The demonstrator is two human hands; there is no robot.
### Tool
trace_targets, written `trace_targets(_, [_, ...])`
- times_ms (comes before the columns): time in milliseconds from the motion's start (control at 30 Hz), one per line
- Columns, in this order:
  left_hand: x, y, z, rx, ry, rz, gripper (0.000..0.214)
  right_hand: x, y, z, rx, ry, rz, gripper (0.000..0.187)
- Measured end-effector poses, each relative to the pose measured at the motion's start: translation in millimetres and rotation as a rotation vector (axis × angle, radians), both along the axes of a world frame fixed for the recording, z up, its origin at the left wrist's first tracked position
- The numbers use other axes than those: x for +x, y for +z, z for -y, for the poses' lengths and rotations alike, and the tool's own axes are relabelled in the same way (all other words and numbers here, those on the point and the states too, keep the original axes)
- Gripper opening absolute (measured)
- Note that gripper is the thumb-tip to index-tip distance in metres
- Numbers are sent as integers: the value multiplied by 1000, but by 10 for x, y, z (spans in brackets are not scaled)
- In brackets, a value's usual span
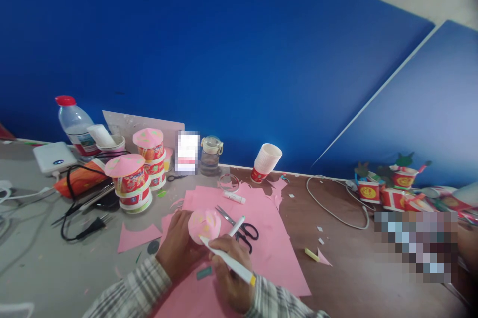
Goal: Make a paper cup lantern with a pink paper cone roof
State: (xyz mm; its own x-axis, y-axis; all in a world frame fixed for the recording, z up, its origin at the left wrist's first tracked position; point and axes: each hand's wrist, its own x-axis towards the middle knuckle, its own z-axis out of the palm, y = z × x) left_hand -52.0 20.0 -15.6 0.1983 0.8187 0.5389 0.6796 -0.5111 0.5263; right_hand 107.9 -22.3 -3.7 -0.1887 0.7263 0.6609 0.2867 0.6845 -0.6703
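My left hand (179, 245) grips a small pink paper cone (204, 224) with yellow marks, partly hiding its edge. In my right hand (233, 268) is a white marker (233, 263) with a yellow end, its tip on the cone's lower part. A second white pen with a teal end (237, 225) sticks out beyond my right fingers; whether they touch it I cannot tell. Black-handled scissors (249, 232) lie just past that hand on pink paper sheets (278, 248). A teal cap (203, 272) rests between my wrists, and a white tube (234, 198) lies farther back.
Two stacked-cup towers with pink cone roofs (125, 166) stand at left, near cables, a power bank (55, 157) and a bottle (76, 123). A water jar (211, 156) and stacked paper cups (267, 161) stand behind. At right are decorated red cups (369, 191) and another person's hand (466, 248).
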Motion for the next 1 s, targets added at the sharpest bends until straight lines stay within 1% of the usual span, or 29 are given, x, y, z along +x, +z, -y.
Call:
trace_targets(167, [2,11,4,-11,1,15,36,14,-11,-7,18,-24,20,21])
trace_targets(333, [4,7,-4,-6,1,18,37,-5,18,-17,-6,14,-13,20])
trace_targets(533, [5,7,-7,-17,10,50,36,70,64,18,36,-77,46,17])
trace_targets(767, [9,31,2,-49,20,49,40,124,21,36,45,-98,54,16])
trace_targets(900, [16,43,5,-38,19,39,38,112,-2,28,60,-118,53,16])
trace_targets(1000, [15,35,-3,-19,17,34,36,94,-4,15,62,-104,53,16])
